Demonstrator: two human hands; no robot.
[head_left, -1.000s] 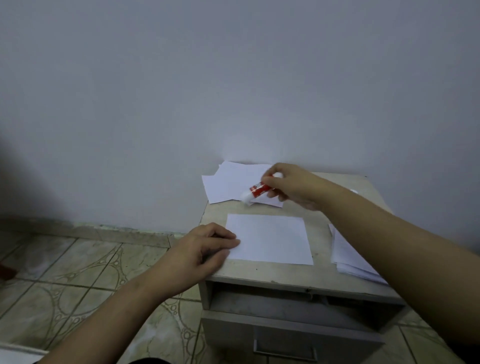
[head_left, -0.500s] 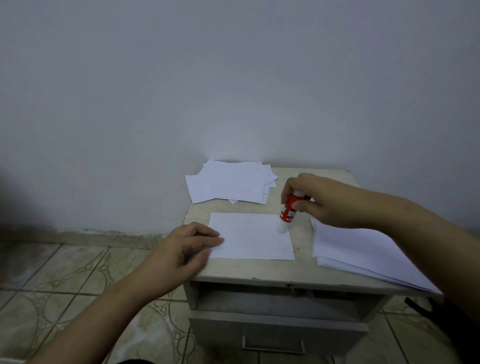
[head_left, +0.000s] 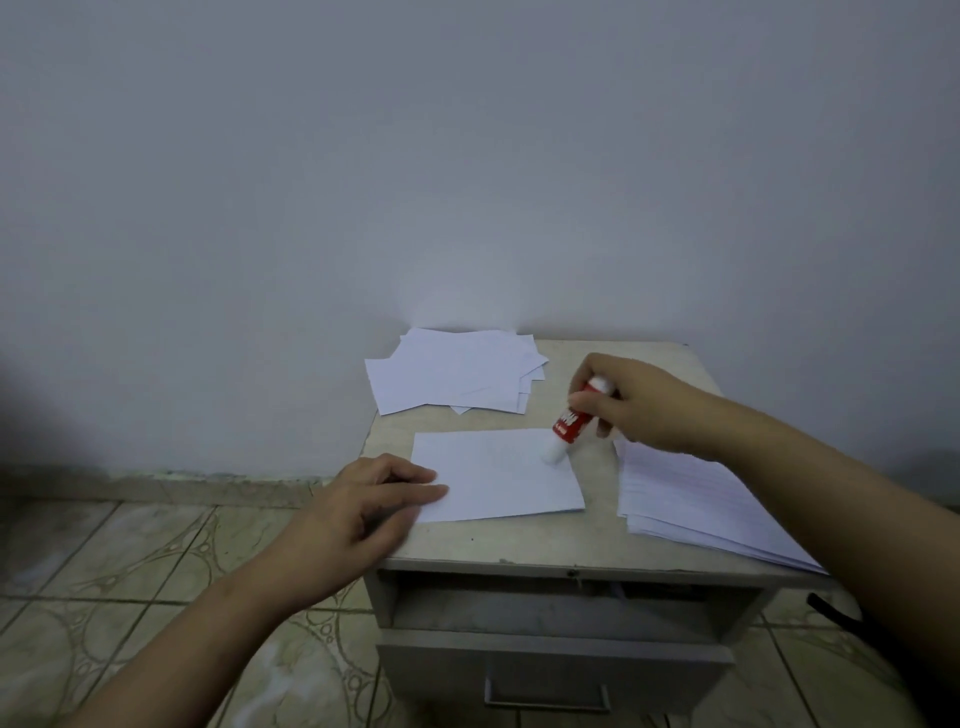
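Our left hand (head_left: 363, 512) lies with fingers nearly straight, their tips pressing the left edge of the sheet (head_left: 498, 475) onto the table (head_left: 519, 543); we judge this stops it sliding under the glue. The sheet lies flat mid-table, near the front edge. At its far right corner the glue stick (head_left: 569, 423) stands tilted, white tip down on the paper. Our right hand (head_left: 639, 402) curls round its upper end, thumb and fingers pinching it. Further right, a stack (head_left: 691, 499) lies just beside the sheet, probably within reach.
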